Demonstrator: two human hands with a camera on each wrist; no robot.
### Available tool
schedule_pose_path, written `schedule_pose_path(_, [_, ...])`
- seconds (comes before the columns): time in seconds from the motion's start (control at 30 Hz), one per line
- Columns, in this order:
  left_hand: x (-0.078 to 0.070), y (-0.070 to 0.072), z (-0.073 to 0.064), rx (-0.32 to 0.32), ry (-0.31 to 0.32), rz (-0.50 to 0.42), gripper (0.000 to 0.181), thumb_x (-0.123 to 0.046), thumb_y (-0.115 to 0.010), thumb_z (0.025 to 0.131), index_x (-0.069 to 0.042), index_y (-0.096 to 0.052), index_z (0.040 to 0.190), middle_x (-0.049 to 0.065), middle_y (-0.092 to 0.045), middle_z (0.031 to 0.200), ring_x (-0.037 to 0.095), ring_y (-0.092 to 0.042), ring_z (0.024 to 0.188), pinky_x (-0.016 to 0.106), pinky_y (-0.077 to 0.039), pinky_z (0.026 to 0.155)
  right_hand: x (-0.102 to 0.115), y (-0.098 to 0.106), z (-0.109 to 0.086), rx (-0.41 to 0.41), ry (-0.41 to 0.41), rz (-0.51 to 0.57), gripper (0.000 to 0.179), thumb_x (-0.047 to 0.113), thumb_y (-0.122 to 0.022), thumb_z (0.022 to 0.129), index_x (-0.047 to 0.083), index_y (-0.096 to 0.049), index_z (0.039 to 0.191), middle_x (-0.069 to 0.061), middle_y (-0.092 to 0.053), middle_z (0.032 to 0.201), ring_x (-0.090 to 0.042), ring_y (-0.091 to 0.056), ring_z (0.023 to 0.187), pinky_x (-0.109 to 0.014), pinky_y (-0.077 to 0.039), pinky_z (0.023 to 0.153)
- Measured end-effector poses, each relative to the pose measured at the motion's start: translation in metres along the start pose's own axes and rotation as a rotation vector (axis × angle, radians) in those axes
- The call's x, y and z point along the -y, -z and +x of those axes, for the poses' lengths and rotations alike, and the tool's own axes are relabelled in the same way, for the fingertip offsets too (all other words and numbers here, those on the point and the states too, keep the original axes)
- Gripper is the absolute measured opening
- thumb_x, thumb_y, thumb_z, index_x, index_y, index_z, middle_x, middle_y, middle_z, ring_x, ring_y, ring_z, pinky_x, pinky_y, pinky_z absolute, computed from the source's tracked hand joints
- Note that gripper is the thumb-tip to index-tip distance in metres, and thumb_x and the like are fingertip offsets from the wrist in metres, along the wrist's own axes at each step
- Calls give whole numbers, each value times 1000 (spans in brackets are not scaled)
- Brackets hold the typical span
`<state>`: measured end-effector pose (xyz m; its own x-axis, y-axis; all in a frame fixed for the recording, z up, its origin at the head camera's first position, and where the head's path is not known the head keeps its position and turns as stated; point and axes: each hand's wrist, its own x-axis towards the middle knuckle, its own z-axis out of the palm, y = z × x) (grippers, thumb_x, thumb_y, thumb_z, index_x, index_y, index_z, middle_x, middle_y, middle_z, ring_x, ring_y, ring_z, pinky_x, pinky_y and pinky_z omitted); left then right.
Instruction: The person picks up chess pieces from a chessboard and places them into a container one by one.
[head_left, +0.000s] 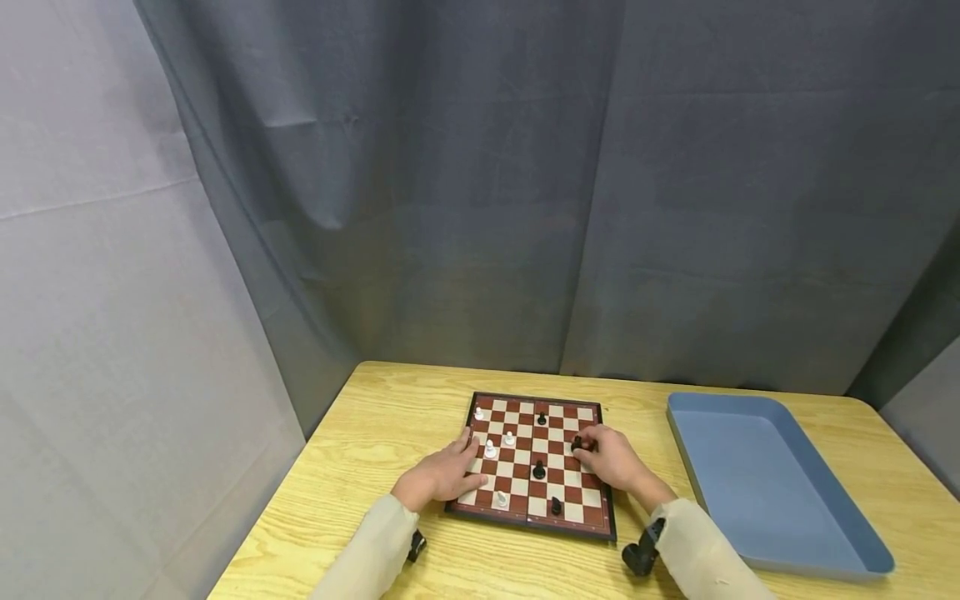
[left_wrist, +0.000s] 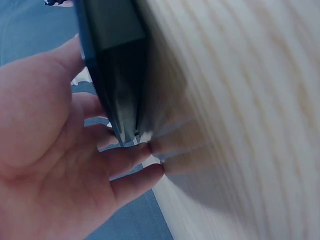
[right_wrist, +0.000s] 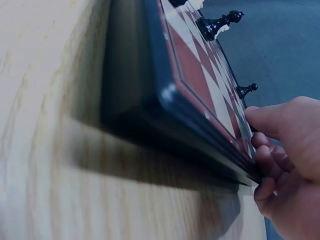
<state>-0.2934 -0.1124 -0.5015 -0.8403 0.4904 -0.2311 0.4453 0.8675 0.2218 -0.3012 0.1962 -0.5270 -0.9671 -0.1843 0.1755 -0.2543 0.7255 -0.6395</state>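
A red-and-white chessboard (head_left: 585, 515) with a black rim lies on the table. My left hand (head_left: 442, 475) rests at its left edge with fingers spread, fingertips and thumb over the border; in the left wrist view, the fingers (left_wrist: 132, 182) extend along the board's dark side. At the right edge, my right hand (head_left: 617, 460) pinches a black chess piece (head_left: 577, 443), mostly covered by the fingers. A white pawn (head_left: 509, 438), another white piece (head_left: 490, 450) and a white knight (head_left: 502, 499) stand on the left half. Black pieces include one (head_left: 539, 470) near the middle and a knight (head_left: 556, 506) in front.
A blue-grey tray (head_left: 780, 483) sits on the wooden table (head_left: 405, 392) to the right of the board. Behind the table hangs a dark grey curtain (head_left: 480, 208); a light grey one (head_left: 112, 333) hangs on the left. Both wrists wear black devices (head_left: 641, 554).
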Motion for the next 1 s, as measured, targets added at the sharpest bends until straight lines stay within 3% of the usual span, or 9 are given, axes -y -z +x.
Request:
schedule_pose_path(0.3, [3, 0, 0, -2, -2, -1, 74, -50, -44, 97, -7, -19, 152, 14, -7, 157, 27, -24, 140, 42, -39, 101, 2, 7, -1, 33, -12, 52, 12, 9, -64, 90, 6, -66, 101, -1, -59, 84, -14, -50, 65, -31, -43, 58])
schedule_pose_path(0.8, [6, -1, 1, -2, 5, 2, 73, -50, -44, 97, -7, -20, 152, 14, -7, 157, 28, -24, 139, 42, -40, 100, -5, 20, -4, 6, -38, 102, 18, 2, -64, 89, 2, -66, 106, -3, -64, 90, -19, -61, 83, -32, -51, 65])
schedule_pose_path(1.0, [8, -2, 2, -3, 10, 4, 74, -50, -44, 97, -8, -20, 152, 14, -8, 157, 28, -26, 139, 42, -40, 100, -10, 33, -5, 7, -48, 118, 22, 1, -64, 88, 1, -66, 110, -5, -65, 92, -19, -61, 82, -35, -51, 69])
